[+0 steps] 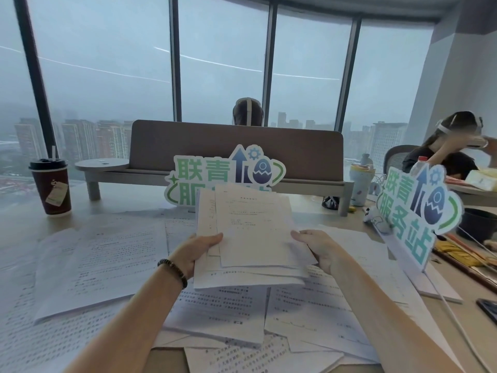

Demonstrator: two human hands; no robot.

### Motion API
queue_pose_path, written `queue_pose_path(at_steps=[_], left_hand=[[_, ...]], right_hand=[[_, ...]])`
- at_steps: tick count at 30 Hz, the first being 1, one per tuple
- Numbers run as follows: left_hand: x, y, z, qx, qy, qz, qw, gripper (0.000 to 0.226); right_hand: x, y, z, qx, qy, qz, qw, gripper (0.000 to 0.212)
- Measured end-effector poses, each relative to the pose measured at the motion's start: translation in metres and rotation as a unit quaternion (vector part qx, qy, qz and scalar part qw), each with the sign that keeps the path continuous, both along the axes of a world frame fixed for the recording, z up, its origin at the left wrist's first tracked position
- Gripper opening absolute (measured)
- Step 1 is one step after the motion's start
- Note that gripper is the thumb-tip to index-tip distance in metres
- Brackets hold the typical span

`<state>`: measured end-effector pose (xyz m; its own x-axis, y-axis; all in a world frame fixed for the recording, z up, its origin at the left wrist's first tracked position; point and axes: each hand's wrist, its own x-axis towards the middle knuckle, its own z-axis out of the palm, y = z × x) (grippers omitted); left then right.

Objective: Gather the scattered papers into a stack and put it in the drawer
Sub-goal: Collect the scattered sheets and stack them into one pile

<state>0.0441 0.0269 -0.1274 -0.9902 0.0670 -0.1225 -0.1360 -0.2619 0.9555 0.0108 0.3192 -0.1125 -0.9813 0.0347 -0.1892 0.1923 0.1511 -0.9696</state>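
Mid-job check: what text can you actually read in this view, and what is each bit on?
"联青服务站": right standing sign.
"联青", then a partly hidden "服": centre standing sign, lower line covered by the held papers.
Held papers and scattered sheets: print too small to read.
Coffee cup tag: blurred, unreadable.

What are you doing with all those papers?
A person is tidying up printed sheets. The left hand and the right hand each grip a side of a small bundle of papers, held up above the desk. Many more loose sheets lie spread on the desk below. A coffee cup stands at the far left. No drawer is in sight.
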Motion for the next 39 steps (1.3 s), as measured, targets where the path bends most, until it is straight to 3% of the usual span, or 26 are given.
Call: queue_pose_path(at_steps=[2, 7, 10, 14, 25, 34, 39], left_hand=[[0.002, 0.001, 0.002, -0.003, 0.006, -0.002, 1.0, 0.034], [0.007, 0.007, 0.006, 0.017, 0.028, -0.008, 0.999, 0.031], [0.01, 0.01, 0.009, 0.024, 0.04, -0.004, 0.999, 0.026], [0.013, 0.011, 0.012, 0.015, 0.056, 0.0, 0.998, 0.023], [0.019, 0.013, 0.019, 0.027, 0.083, 0.024, 0.996, 0.024], [0.025, 0.019, 0.038, -0.076, 0.213, 0.172, 0.959, 0.015], [0.03, 0.021, 0.046, -0.146, 0.273, 0.247, 0.918, 0.013]], right_hand=[[-0.004, 0.001, -0.002, -0.015, 0.015, 0.006, 1.0, 0.055], [0.0, -0.001, 0.002, -0.011, 0.078, -0.013, 0.997, 0.022], [0.0, 0.002, 0.003, 0.012, 0.11, -0.024, 0.994, 0.014], [0.005, 0.001, 0.007, 0.043, 0.103, 0.015, 0.994, 0.019], [0.016, -0.027, 0.0, -0.003, 0.057, 0.096, 0.994, 0.03], [0.033, -0.05, 0.008, 0.04, 0.271, -0.008, 0.962, 0.009], [0.044, -0.059, 0.009, 0.034, 0.337, -0.035, 0.94, 0.019]])
